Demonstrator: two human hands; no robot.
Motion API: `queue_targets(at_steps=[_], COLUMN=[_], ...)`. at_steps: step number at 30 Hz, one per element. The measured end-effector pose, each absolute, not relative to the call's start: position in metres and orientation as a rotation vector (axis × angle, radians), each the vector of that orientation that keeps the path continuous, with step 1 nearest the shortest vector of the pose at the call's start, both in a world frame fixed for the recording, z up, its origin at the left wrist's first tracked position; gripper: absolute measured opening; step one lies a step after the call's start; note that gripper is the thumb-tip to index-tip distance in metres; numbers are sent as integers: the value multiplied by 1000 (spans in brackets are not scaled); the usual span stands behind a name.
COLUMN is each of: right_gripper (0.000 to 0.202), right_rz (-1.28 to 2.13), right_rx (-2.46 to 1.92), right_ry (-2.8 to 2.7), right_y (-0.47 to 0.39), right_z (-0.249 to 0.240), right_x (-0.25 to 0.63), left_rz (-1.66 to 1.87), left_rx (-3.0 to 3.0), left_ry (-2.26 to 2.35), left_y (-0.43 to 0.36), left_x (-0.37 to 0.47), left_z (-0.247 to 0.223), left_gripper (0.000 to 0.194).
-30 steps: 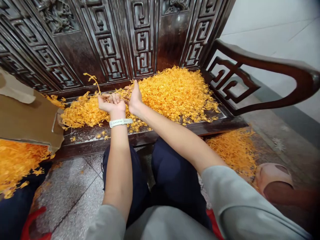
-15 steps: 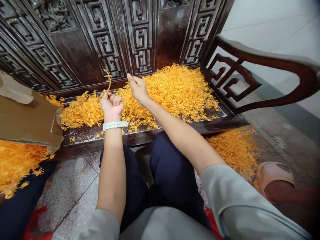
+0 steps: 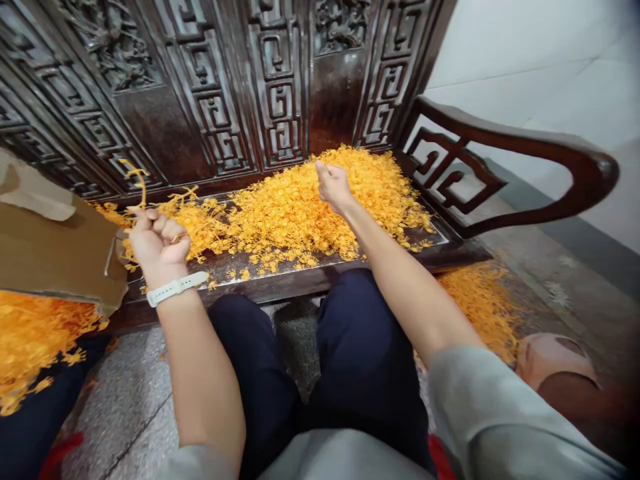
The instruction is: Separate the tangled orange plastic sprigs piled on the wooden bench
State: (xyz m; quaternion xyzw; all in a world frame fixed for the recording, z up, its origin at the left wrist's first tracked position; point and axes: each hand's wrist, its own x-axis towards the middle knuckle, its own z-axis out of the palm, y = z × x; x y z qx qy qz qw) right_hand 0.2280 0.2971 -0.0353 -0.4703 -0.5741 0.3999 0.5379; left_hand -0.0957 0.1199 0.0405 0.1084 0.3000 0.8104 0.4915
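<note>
My left hand (image 3: 159, 241), with a pale watch strap at the wrist, is closed around a thin yellow branched plastic stem (image 3: 142, 185) that sticks up above the fingers. Another bit of yellow shows at the curled fingers. My right hand (image 3: 334, 188) is closed in front of the big pile (image 3: 280, 223) of small yellow-orange pronged plastic pieces on the bench seat. Whatever its fingers hold, if anything, is hidden. Behind my left hand lies a smaller heap of similar pieces (image 3: 200, 223), partly covered by the hand.
The dark wooden bench (image 3: 280, 285) has a carved back and a curved armrest (image 3: 510, 127) at the right. A cardboard box (image 3: 60, 247) stands at the left above more orange pieces (image 3: 40, 347). Thin orange strands (image 3: 480, 307) lie on the floor at the right.
My hands have moved apart: the left to the left with the yellow stem, the right to the right across the pile. The view has shifted slightly.
</note>
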Motion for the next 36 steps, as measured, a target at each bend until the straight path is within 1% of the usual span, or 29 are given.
queue_targets(at_steps=[3, 5, 7, 9, 11, 13, 15, 19, 22, 24, 27, 29, 32, 35, 36], right_gripper=[63, 66, 71, 72, 69, 60, 56, 67, 71, 73, 64, 58, 52, 56, 54], right_rz=[587, 385, 263, 227, 239, 263, 292, 334, 349, 298, 232, 347, 616, 705, 711], right_rx=[-1153, -1157, -1213, -1322, -1387, -1332, -1270, -1430, -1556, -1561, -1429, -1226, -959, -981, -1012], right_ry=[-1578, -1663, -1729, -1805, -1867, -1894, -1827, -1662, -1696, -1705, -1675, -1728, -1843, -1790, -1753], right_y=[318, 327, 329, 322, 313, 308, 310, 320, 312, 296, 261, 233, 191, 160, 152], right_z=[-42, -38, -33, -31, -33, -36, -39, -44, -50, -50, -37, -24, -16, -26, -30], right_x=[240, 237, 233, 231, 232, 234, 236, 237, 238, 240, 238, 232, 220, 218, 221], left_rz=[1951, 1911, 1872, 1829, 1780, 1742, 1720, 1693, 1664, 1633, 1594, 1565, 1461, 1332, 1292], left_rx=[162, 150, 165, 178, 178, 200, 250, 351, 395, 435, 519, 578, 669, 804, 872], left_ry=[752, 701, 651, 633, 632, 630, 624, 631, 650, 660, 670, 669, 679, 704, 715], left_y=[121, 131, 140, 144, 146, 147, 147, 145, 141, 140, 140, 141, 141, 139, 136], left_x=[-97, -83, -64, -47, -34, -26, -19, -5, 5, 10, 15, 20, 34, 51, 56], left_z=[30, 24, 23, 23, 24, 24, 23, 23, 23, 22, 20, 17, 11, 3, 1], left_gripper=[52, 51, 51, 53, 54, 52, 48, 47, 49, 50, 49, 48, 48, 53, 57])
